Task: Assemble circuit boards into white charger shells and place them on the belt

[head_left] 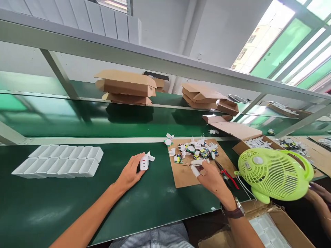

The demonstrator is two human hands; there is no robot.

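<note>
I see left hand (131, 170) gripping white charger casing (144, 165), right hand (210, 176) pinching thin metal tool (186, 164) beside circuit-board pile (198, 150).

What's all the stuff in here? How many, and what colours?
Worktable: one, green, in front
Open cases: two rows, white, left
Charger: one, white, middle
Cardboard sheet: one, brown, right of charger
Circuit boards: uncounted heap, multicoloured, on sheet
Pliers: one pair, red-and-black, sheet's right
Fan: one, lime green, right
Parts box: one, brown, behind fan
Shelf rack: one, pale, across the back
Cardboard boxes: several, brown, on rack
Carton: one, brown, bottom right
Windows: several panes, green-tinted, top right
Co-worker's arm: at least one, bare, right edge
Wristwatch: one, brown strap, lower right
Left hand: one, bare, holding charger
Right hand: one, white-wrapped fingers, holding thin tool
</note>
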